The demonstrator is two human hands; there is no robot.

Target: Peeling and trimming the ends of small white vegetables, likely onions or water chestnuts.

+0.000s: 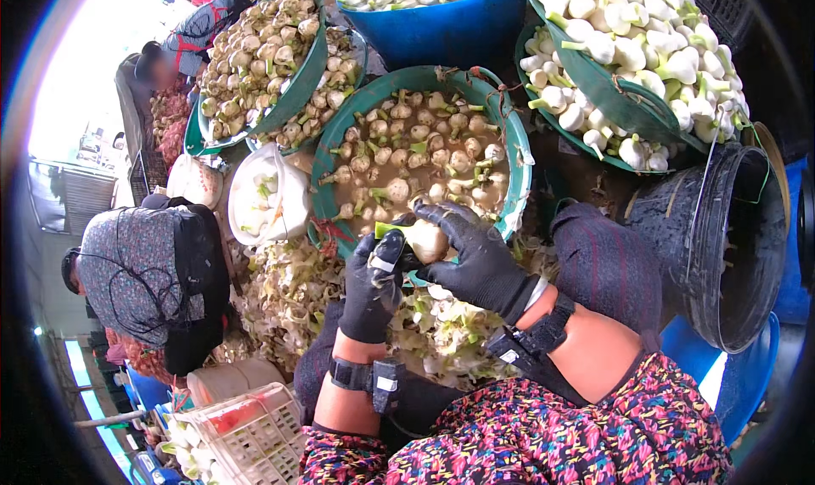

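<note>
Over the near rim of a green tub point(326, 151) of muddy water, a garlic bulb point(428, 242) with a green stem stub is held between my two black-gloved hands. My left hand point(380, 272) is at the stem end, its fingers closed about it; whether it also holds a tool is hidden. My right hand point(474, 253) cups the bulb's right side with thumb and fingers. Many unpeeled garlic bulbs point(395, 190) float in the tub beyond. Below my hands lies a heap of peeled garlic skins point(439, 332).
Green tubs of dirty bulbs point(261, 58) stand upper left, tubs of white bulbs point(656, 46) upper right. A white bucket point(294, 198) is left of the tub, a black barrel point(700, 230) at right. Two people point(137, 268) work at left; a plastic crate point(255, 437) sits lower left.
</note>
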